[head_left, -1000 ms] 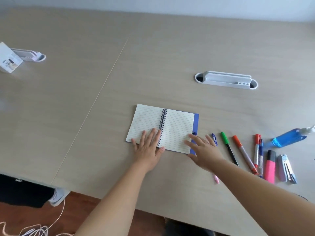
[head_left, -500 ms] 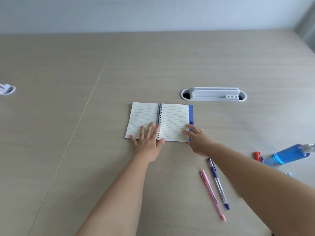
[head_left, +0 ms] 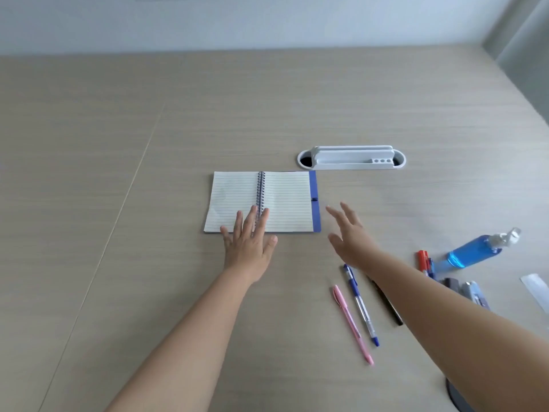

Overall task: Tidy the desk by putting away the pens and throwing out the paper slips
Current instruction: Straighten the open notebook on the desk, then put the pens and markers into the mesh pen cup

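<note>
An open spiral notebook (head_left: 285, 200) with lined pages and a blue cover lies in the middle of the desk. My left hand (head_left: 249, 242) rests flat on its near edge, fingers spread. My right hand (head_left: 350, 236) hovers just right of the notebook, fingers apart, holding nothing. Near me lie a pink pen (head_left: 352, 324) and a blue pen (head_left: 361, 304) side by side. A black marker (head_left: 387, 304) shows partly under my right forearm. A red pen (head_left: 423, 260) lies further right. A white paper slip (head_left: 536, 289) sits at the right edge.
A white pen tray (head_left: 352, 159) is set into the desk behind the notebook. A blue spray bottle (head_left: 478, 251) lies on its side at the right, with a stapler (head_left: 472, 292) beside my forearm. A dark round object (head_left: 459, 398) shows at the bottom right.
My right hand has lifted off the notebook's right edge and drawn back to the right. The camera has tilted up and right, showing the paper slip and stapler. My left hand stays put.
</note>
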Demonstrator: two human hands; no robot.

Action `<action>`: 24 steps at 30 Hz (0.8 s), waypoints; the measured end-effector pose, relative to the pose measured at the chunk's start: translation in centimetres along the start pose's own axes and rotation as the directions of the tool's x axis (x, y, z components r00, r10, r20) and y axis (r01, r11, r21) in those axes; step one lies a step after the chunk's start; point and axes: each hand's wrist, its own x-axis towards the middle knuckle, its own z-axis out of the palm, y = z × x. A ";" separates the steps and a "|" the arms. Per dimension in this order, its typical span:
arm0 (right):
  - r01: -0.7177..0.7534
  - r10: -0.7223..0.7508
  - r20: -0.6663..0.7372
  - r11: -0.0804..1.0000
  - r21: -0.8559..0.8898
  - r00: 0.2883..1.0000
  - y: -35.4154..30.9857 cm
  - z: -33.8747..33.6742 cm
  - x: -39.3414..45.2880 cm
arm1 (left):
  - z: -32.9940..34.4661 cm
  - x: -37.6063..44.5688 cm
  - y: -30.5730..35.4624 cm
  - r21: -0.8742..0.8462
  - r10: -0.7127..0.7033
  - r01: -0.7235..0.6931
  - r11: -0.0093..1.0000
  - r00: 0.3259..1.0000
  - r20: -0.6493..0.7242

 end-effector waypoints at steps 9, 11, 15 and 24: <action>-0.227 0.262 0.144 0.948 -0.221 0.954 2.2 -1.2 -10.1 | 4.1 -6.6 8.2 -0.126 0.494 -0.478 0.870 0.849 0.187; -0.221 0.278 0.184 0.934 -0.280 0.943 1.8 -0.7 -10.1 | 4.1 -6.5 8.7 -0.114 0.509 -0.496 0.861 0.844 0.171; -0.246 0.314 0.166 0.910 -0.333 0.935 1.4 -0.5 -10.1 | 3.0 -6.2 8.1 -0.122 0.530 -0.516 0.848 0.833 0.159; -0.314 0.361 -0.111 0.899 0.305 0.926 2.3 -9.0 -16.6 | -1.8 -9.9 7.8 -0.468 0.288 -0.169 0.867 0.937 0.196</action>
